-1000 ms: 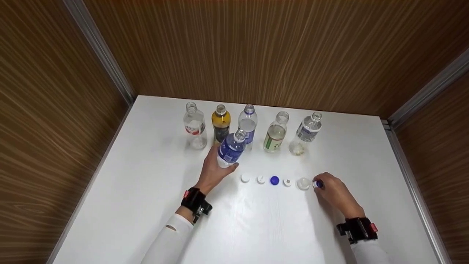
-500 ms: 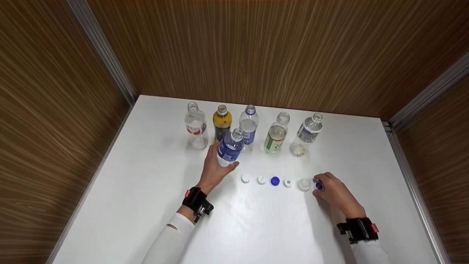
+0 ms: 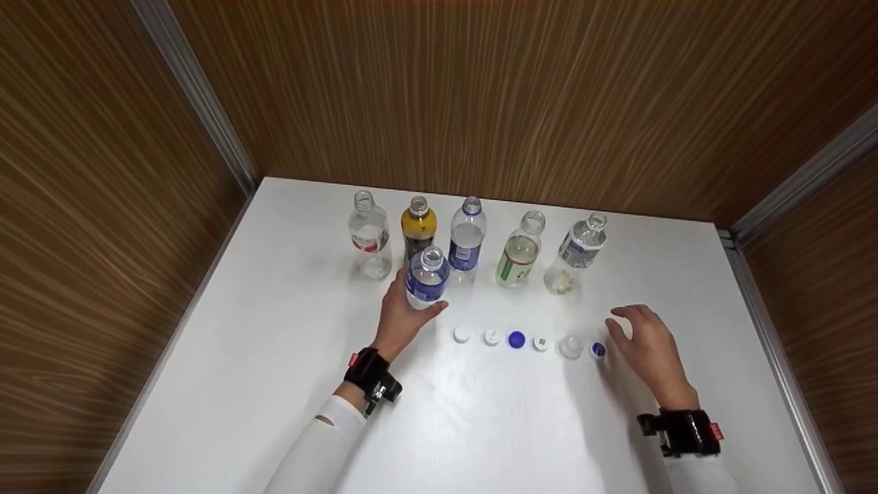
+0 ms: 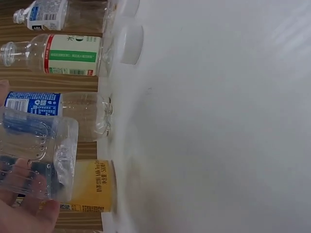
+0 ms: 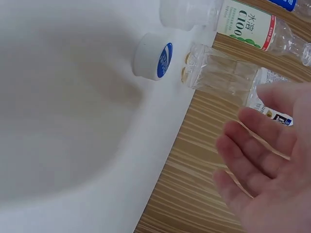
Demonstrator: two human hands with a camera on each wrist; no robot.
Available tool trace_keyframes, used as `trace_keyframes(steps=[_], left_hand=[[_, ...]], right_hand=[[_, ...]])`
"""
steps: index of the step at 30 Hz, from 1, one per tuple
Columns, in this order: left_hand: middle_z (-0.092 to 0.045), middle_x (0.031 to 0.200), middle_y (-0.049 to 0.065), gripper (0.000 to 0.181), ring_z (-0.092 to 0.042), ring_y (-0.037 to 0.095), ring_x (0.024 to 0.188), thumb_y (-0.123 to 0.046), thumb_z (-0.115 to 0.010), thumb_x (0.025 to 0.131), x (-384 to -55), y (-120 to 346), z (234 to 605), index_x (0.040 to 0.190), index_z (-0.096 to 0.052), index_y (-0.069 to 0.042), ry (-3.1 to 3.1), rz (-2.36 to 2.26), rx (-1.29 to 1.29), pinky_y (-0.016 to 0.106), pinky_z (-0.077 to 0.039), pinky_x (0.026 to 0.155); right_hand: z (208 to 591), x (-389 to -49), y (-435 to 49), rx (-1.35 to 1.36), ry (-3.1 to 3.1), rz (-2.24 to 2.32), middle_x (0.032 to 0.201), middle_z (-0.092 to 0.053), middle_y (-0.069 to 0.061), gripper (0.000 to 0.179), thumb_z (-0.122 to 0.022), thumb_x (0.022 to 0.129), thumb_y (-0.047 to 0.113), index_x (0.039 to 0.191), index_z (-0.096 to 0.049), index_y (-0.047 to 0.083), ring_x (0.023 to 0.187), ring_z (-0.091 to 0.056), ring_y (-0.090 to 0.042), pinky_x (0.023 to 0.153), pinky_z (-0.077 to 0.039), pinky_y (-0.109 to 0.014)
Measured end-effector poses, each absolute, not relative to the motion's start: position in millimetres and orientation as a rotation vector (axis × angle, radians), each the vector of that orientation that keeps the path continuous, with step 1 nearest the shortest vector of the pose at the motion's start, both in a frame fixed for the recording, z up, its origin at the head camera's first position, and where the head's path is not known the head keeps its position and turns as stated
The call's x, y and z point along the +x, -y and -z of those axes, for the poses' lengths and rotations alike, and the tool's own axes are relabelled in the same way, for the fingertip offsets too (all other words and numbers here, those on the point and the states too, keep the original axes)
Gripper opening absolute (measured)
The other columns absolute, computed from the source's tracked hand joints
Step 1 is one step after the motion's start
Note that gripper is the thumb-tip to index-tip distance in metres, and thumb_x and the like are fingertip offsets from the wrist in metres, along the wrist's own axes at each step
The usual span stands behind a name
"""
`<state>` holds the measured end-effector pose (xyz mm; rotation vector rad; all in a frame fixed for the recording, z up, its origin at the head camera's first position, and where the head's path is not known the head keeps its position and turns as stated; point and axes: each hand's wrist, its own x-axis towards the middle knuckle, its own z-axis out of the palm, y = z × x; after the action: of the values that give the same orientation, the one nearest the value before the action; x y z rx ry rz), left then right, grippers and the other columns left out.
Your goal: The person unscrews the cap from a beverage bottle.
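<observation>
My left hand (image 3: 403, 317) grips an uncapped clear bottle with a blue label (image 3: 426, 285), in front of the orange bottle (image 3: 418, 225). In the left wrist view the bottom of that clear bottle (image 4: 63, 150) hangs above the table, fingers behind it. My right hand (image 3: 648, 346), its fingers apart and holding nothing, is just right of a white cap with a blue top (image 3: 598, 350). That cap stands at the right end of a row with a translucent cap (image 3: 570, 346), a blue cap (image 3: 516, 339) and several white caps (image 3: 461, 334).
Behind the caps stand more uncapped bottles: a red-labelled one (image 3: 371, 240), a blue-labelled one (image 3: 466, 250), a green-labelled one (image 3: 519, 257) and, at the right, a clear one (image 3: 579, 250). Wood-grain panels (image 3: 480, 96) enclose the white table (image 3: 274, 295) at back and sides.
My right hand has let go of the white cap with the blue top and drawn back right. The bottle in my left hand has shifted slightly left and become more upright.
</observation>
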<state>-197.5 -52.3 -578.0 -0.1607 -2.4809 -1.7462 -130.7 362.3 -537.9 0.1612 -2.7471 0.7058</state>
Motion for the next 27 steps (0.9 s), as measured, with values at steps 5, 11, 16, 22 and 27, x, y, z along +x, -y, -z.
trace_keyframes(steps=[5,11,16,22,27], left_hand=[[-0.053,0.149,0.019,0.099,-0.051,0.033,0.138,-0.024,-0.091,0.08,-197.5,50.0,581.6,0.156,-0.032,-0.002,2.47,1.743,-0.145,0.047,-0.037,0.116],[-0.05,0.151,0.021,0.101,-0.048,0.033,0.14,-0.023,-0.09,0.079,-198.2,48.6,587.9,0.156,-0.03,-0.001,2.483,1.767,-0.121,0.046,-0.034,0.118],[-0.048,0.144,0.018,0.1,-0.047,0.033,0.137,-0.023,-0.092,0.078,-199.7,49.5,591.1,0.155,-0.032,0.0,2.505,1.718,-0.094,0.046,-0.033,0.118],[-0.047,0.142,0.018,0.1,-0.047,0.032,0.135,-0.024,-0.092,0.077,-199.8,51.0,593.7,0.154,-0.032,0.0,2.535,1.73,-0.071,0.046,-0.033,0.118],[-0.046,0.147,0.02,0.101,-0.046,0.033,0.138,-0.021,-0.092,0.077,-199.0,53.1,596.7,0.154,-0.032,0.002,2.547,1.736,-0.089,0.045,-0.032,0.119]], right_hand=[[538.5,-132.9,-359.4,0.146,2.672,-0.682,0.108,-0.068,-0.029,0.019,-0.073,0.092,0.0,0.108,-0.071,-0.009,0.103,-0.064,-0.049,0.087,-0.049,-0.061],[539.6,-135.9,-357.6,0.163,2.626,-0.667,0.105,-0.069,-0.029,0.017,-0.073,0.09,-0.002,0.106,-0.072,-0.008,0.101,-0.064,-0.049,0.088,-0.048,-0.061],[537.9,-139.5,-354.8,0.178,2.589,-0.637,0.101,-0.07,-0.028,0.015,-0.073,0.09,-0.002,0.104,-0.072,-0.008,0.094,-0.066,-0.047,0.082,-0.05,-0.059],[537.3,-141.7,-352.7,0.182,2.582,-0.631,0.098,-0.071,-0.025,0.014,-0.073,0.09,-0.002,0.103,-0.073,-0.006,0.091,-0.067,-0.045,0.076,-0.051,-0.057],[537.5,-141.7,-352.4,0.166,2.596,-0.634,0.099,-0.071,-0.024,0.012,-0.072,0.091,-0.001,0.102,-0.073,-0.006,0.089,-0.069,-0.044,0.073,-0.053,-0.056]])
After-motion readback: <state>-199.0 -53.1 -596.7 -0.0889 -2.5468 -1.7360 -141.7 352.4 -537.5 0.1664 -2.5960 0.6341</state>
